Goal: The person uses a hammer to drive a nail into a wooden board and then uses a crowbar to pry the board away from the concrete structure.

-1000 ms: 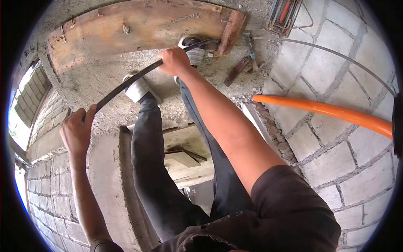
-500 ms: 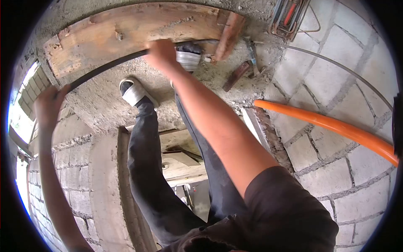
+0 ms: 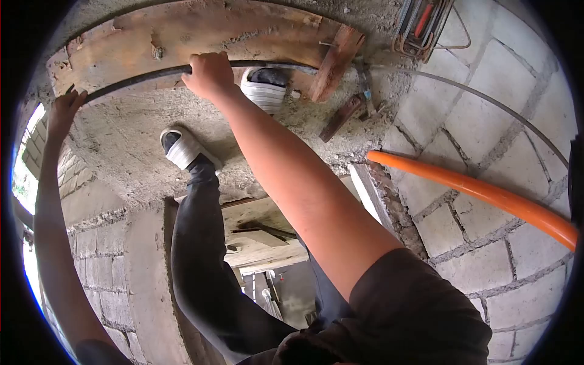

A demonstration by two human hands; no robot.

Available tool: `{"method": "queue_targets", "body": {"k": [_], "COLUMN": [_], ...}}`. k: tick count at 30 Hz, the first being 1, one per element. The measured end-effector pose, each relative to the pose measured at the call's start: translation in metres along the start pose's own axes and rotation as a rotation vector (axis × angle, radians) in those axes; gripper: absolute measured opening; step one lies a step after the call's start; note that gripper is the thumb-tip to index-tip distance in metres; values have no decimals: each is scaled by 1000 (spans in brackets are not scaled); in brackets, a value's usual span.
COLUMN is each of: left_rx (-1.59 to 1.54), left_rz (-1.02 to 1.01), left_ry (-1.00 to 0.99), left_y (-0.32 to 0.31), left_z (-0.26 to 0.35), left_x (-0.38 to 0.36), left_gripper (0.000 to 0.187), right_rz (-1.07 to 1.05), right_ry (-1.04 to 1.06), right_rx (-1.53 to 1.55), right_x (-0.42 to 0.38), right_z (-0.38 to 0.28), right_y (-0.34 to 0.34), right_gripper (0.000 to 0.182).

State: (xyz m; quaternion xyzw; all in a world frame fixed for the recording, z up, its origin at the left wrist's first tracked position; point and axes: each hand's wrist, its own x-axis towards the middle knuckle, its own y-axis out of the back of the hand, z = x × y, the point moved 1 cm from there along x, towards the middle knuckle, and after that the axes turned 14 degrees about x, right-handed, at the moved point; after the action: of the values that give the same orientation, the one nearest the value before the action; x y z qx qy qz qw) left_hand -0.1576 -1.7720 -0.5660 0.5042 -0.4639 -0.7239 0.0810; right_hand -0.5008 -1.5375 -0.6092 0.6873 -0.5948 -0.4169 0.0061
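Dark strip (image 3: 137, 78), long and gently bowed, stretches crosswise ahead, left to right, along the near edge of a wooden board (image 3: 201, 27). The left hand (image 3: 66, 108) grips it near its left end; the right hand (image 3: 210, 74) wraps it farther in, nearer the shoe (image 3: 263, 96).

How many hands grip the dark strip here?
2: the left hand near one end of the dark strip, the right hand farther along it. No others show.

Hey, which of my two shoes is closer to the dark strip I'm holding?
Your right shoe: the dark strip runs close past it, while the left shoe sits farther back.
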Motion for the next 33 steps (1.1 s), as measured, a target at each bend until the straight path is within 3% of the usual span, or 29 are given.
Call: {"method": "queue_targets", "body": {"k": [1, 3, 5, 7, 10, 11, 14, 16, 17, 21, 23, 27, 29, 33], "left_rx": [77, -134, -38, -47, 123, 182, 263, 145, 118, 140, 152, 185, 126, 137], "left_rz": [-58, 187, -17, 39, 12, 118, 248, 288, 170, 145, 100, 82, 114, -47], "left_ry": [17, -102, -22, -57, 81, 39, -15, -24, 48, 174, 235, 125, 88, 104], "left_y": [-2, -21, -14, -4, 52, 57, 114, 143, 151, 154, 150, 135, 121, 60], "left_z": [-3, -9, -6, -1, 43, 47, 112, 151, 158, 150, 138, 144, 139, 71], "left_x": [11, 24, 37, 29, -25, -51, -133, -174, -188, -216, -219, -182, -148, -83], "left_gripper": [50, 48, 48, 49, 54, 56, 59, 55, 52, 48, 48, 48, 49, 51], "right_rz": [18, 17, 38, -11, -87, -9, -142, -158, -156, -165, -113, -183, -152, -165], "right_ry": [-5, -21, -25, -54, -58, 45, 52, 60, 62, 118, 171, 1, 151, 16], "right_rx": [-20, -27, 33, 78, 137, 137, 104, 131, 136, 89, 66, 44, 67, 44], "right_x": [2, 8, 14, 13, -6, -18, -51, -74, -76, -73, -70, -69, -55, -34], "right_z": [2, 9, 9, 6, 3, 4, -8, -17, -19, -41, -48, -7, -1, -6], "right_y": [-4, -12, -11, -3, 10, 15, 42, 51, 48, 42, 40, 39, 47, 24], "right_gripper": [36, 35, 36, 38, 42, 41, 39, 29, 29, 16, 19, 24, 26, 30]}}
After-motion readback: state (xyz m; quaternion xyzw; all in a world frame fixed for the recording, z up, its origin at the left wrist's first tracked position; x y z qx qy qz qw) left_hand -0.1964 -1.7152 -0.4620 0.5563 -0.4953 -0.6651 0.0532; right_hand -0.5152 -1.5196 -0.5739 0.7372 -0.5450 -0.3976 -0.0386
